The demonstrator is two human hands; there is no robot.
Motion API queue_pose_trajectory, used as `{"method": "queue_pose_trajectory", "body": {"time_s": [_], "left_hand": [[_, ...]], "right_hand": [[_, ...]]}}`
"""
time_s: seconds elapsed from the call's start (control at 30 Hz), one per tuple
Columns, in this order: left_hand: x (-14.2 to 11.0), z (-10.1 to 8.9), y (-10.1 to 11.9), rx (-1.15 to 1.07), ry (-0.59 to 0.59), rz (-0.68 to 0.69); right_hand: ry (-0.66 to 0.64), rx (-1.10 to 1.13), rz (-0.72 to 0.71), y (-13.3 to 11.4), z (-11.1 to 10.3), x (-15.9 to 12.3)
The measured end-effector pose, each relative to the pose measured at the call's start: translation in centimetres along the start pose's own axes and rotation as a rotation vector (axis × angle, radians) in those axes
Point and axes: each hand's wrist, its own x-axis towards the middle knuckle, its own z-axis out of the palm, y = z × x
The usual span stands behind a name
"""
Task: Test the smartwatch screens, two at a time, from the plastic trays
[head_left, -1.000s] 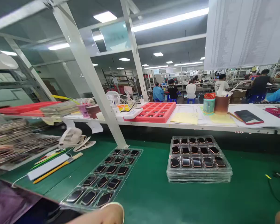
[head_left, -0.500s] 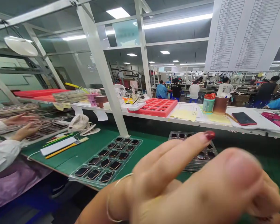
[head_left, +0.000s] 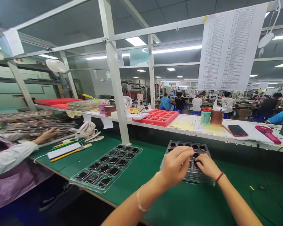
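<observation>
A stack of clear plastic trays [head_left: 187, 178] holds square, black-faced pieces like watch screens, in rows. Over its near middle hovers my left hand [head_left: 176, 164], its fingers bent and drawn together; whatever is between them, if anything, is hidden. At the stack's right side my right hand [head_left: 208, 167] reaches in, thumb and forefinger closed around the edges of one black square piece [head_left: 196, 164]. To the left, another clear tray [head_left: 108, 166] with the same sort of pieces lies flat on the green table.
A co-worker's hand [head_left: 48, 135] is over stacked trays at far left. Beside them stand a white fan [head_left: 87, 130], a white strip [head_left: 64, 150] and a yellow-handled brush [head_left: 70, 152]. A white shelf carries a red compartment tray [head_left: 159, 117], cups and a phone [head_left: 237, 130]; a post [head_left: 118, 84] rises from the table.
The hand that was large and blurred near the camera is gone from there. Both my hands are now at the tray stack, and the view has shifted. The co-worker's arm has reached farther right.
</observation>
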Motion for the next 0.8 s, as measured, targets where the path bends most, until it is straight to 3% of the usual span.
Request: {"method": "queue_pose_trajectory", "body": {"time_s": [0.13,0.2,0.3,0.4,0.5,0.6,0.7,0.8], "left_hand": [[1.6,6.4,-4.9,0.322,-0.356,-0.310],[1.0,7.8,-7.1,0.357,-0.387,-0.376],[0.0,7.8,-8.6,0.371,-0.397,-0.414],[-0.1,7.1,-8.6,0.283,-0.401,-0.419],[0.3,6.7,-8.6,0.031,-0.418,-0.406],[1.2,6.6,-9.6,-0.276,-0.415,-0.460],[2.8,6.8,-11.7,-0.500,-0.278,-0.670],[3.9,6.6,-13.8,-0.558,-0.227,-0.825]], "right_hand": [[0.056,-0.020,0.080,0.1,1.4,0.2],[0.059,-0.007,0.108,0.4,1.6,0.2],[0.050,0.049,0.127,1.2,1.6,0.2],[0.054,0.131,0.111,1.2,1.5,0.3],[0.070,0.221,0.044,0.5,1.4,0.1],[0.088,0.507,-0.003,-0.2,1.7,0.5],[0.059,0.913,0.168,0.1,2.4,2.2],[0.032,1.085,0.320,1.0,3.0,4.5]]}}
